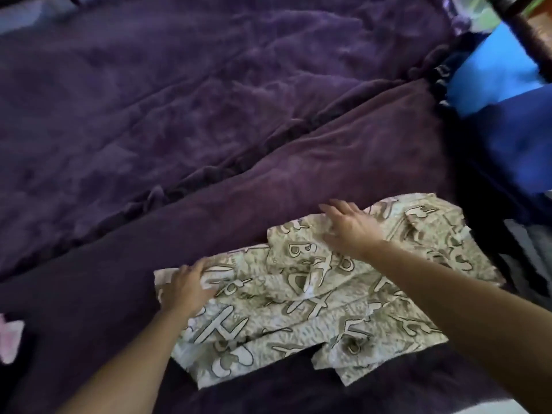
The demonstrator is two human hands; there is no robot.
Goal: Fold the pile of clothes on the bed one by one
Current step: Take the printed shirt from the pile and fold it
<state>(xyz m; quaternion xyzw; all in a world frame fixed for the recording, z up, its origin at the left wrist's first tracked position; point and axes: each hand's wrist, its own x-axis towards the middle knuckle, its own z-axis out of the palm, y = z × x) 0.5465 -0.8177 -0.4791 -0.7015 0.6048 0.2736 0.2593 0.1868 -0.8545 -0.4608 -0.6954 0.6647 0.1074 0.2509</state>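
Now the printed garment (298, 321) lies on the bed (209, 115), likely soft and limp. The left hand (185, 289) and right hand (349, 227) press it, fingers straight. Its corners seem best for gripping.

Premises: a bedroom in a private home. Grounds: a wide bed (343, 150) fills nearly the whole view. It is covered by a plush purple blanket (209, 85) with rumpled folds and a ruffled seam running across it. A dark post (525, 23) stands at the upper right, by the bed's edge. Household textiles lie about. A printed garment (298, 312) is spread flat on the blanket, blue cloth (493, 73) is bunched beside the post, and a pink cloth (9, 339) sits at the left edge. Lighting is dim.
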